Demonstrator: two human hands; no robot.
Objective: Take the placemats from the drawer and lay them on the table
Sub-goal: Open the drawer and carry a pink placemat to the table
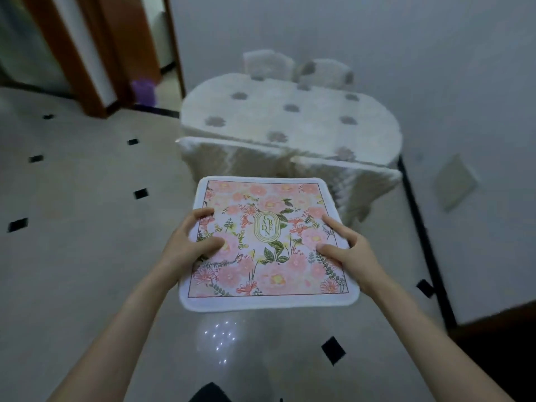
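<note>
Placemats (268,242) held flat: our left hand (188,242) and right hand (348,248) grip opposite edges, fingers curled, short of the surface (290,117).

One head-worn view, looking forward and down.
It sat close above the hands, with the table (290,111) farther ahead.

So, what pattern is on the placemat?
Pink flowers and green leaves on the placemat, seen in the head view.
</note>
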